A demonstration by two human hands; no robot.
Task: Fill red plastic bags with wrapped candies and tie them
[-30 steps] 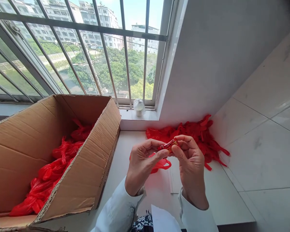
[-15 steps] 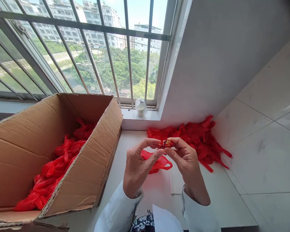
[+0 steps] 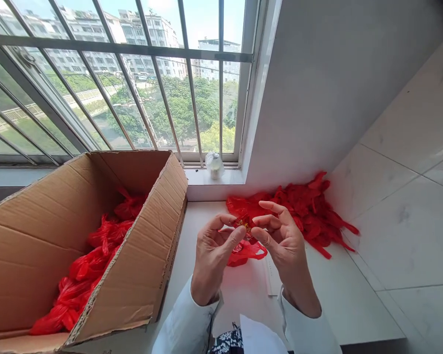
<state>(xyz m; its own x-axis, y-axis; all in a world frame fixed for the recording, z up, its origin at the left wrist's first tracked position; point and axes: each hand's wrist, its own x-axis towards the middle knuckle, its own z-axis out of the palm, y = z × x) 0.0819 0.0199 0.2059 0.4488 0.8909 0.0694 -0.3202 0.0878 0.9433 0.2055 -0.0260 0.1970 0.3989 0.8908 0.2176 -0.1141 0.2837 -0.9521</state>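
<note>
Between my two hands is a small red wrapped candy (image 3: 244,224) with gold print, above the table. My left hand (image 3: 213,253) is closed, pinching its left side between thumb and fingers. The thumb and a finger of my right hand (image 3: 286,246) pinch its right edge, while another finger is raised away from it. Just below lies an open red plastic bag (image 3: 243,255) with its handle loop to the right. A round pinkish printed piece (image 3: 238,248) shows at the bag, partly hidden by my left hand.
At the left stands a large open cardboard box (image 3: 162,216) holding several filled red bags (image 3: 84,268). A heap of red plastic bags (image 3: 306,211) lies against the wall on the white table (image 3: 339,300). A small wrapped jar (image 3: 214,166) sits on the sill of the barred window.
The candy has turned, so a flatter red and gold face shows. A finger of my right hand has lifted off. The view has shifted slightly.
</note>
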